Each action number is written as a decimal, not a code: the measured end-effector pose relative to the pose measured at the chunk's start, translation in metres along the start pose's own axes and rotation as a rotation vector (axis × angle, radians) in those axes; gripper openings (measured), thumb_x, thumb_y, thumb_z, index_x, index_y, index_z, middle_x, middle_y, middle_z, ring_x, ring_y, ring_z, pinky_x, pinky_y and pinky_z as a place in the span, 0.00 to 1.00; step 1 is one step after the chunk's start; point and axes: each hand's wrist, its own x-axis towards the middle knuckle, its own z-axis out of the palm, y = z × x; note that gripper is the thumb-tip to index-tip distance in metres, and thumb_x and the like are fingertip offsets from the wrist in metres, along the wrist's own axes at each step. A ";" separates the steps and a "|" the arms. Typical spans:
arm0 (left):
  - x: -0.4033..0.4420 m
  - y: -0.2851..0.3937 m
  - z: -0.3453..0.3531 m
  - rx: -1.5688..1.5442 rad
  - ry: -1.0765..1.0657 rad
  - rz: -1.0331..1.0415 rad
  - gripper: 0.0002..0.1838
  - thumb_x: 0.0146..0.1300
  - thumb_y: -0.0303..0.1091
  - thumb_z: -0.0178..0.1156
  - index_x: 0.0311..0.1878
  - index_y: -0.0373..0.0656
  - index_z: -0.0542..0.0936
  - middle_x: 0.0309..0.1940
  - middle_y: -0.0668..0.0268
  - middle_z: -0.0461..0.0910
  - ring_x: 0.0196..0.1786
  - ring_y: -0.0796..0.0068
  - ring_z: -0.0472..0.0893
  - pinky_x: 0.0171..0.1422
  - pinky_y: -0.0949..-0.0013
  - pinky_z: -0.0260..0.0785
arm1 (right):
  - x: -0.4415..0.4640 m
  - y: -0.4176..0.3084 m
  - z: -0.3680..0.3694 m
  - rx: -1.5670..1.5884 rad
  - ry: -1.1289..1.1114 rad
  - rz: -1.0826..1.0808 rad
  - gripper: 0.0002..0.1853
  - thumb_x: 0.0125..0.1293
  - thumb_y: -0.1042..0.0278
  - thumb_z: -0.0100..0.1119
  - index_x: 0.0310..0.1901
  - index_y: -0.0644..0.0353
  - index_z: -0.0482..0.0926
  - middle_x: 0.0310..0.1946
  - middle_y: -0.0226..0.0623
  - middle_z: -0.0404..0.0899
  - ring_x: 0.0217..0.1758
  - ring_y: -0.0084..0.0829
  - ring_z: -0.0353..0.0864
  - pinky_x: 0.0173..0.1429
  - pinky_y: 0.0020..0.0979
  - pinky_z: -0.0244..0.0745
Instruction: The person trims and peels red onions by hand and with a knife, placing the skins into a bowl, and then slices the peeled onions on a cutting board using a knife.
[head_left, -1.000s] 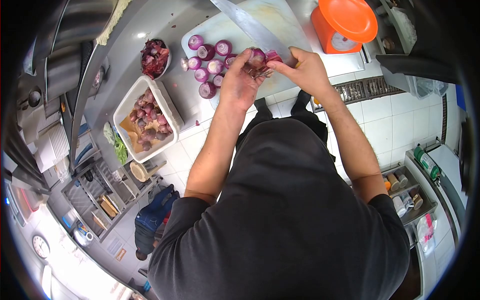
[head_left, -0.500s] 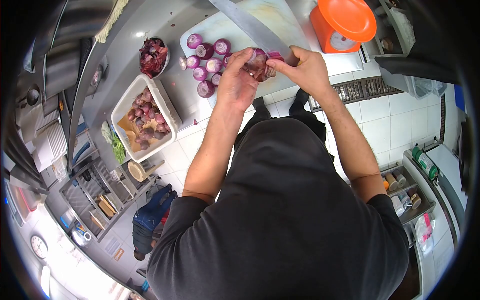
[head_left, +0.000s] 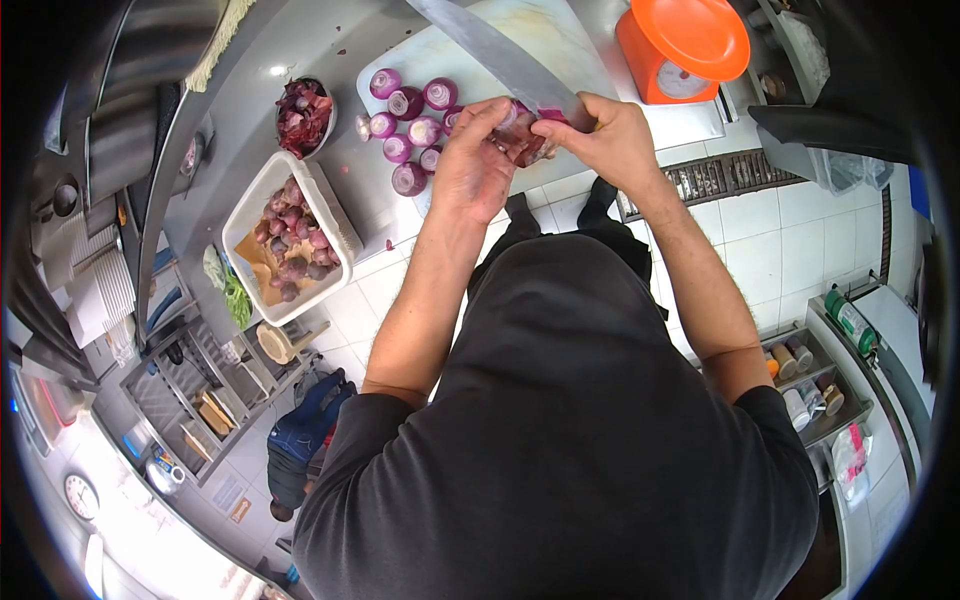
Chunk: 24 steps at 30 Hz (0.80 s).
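Observation:
My left hand [head_left: 474, 165] is closed around a red onion [head_left: 520, 140] with dark skin hanging loose from it. In my right hand [head_left: 606, 138] is a large knife [head_left: 500, 52], its broad blade pointing up and to the left over the white cutting board [head_left: 548, 35]. The right thumb presses against the onion's skin, and the knife's handle is hidden in the palm. Several peeled red onions [head_left: 423, 131] with trimmed ends lie on the board's left side, close to my left hand.
A white tub [head_left: 342, 215] of unpeeled onions and a bowl of skins [head_left: 305, 117] stand left of the board. An orange scale [head_left: 684, 78] is at its right. Another person [head_left: 303, 430] is at the lower left. A floor drain [head_left: 735, 175] lies beyond my right arm.
The skin on the onion hangs a little lower between my hands. The knife stays in my right hand, shifted only slightly, and the rest of the view is almost the same.

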 end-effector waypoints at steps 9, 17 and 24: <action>0.003 -0.002 -0.005 0.037 0.057 -0.002 0.10 0.73 0.34 0.68 0.51 0.44 0.79 0.44 0.64 0.85 0.49 0.68 0.84 0.59 0.55 0.78 | 0.004 0.004 0.000 -0.023 -0.041 -0.018 0.32 0.54 0.35 0.83 0.24 0.61 0.84 0.16 0.31 0.80 0.19 0.25 0.76 0.28 0.31 0.69; 0.005 -0.001 -0.004 -0.044 0.024 -0.033 0.10 0.74 0.38 0.66 0.49 0.41 0.79 0.42 0.58 0.86 0.43 0.60 0.88 0.54 0.54 0.82 | -0.009 -0.004 0.003 0.226 -0.097 -0.049 0.23 0.59 0.45 0.83 0.33 0.61 0.89 0.26 0.31 0.91 0.28 0.21 0.89 0.35 0.25 0.78; 0.004 -0.009 0.001 -0.179 0.068 -0.044 0.10 0.77 0.39 0.63 0.50 0.42 0.81 0.43 0.60 0.87 0.42 0.64 0.87 0.52 0.59 0.81 | -0.015 0.002 -0.004 0.281 -0.105 -0.062 0.20 0.60 0.51 0.84 0.36 0.61 0.90 0.26 0.32 0.91 0.28 0.20 0.89 0.37 0.25 0.80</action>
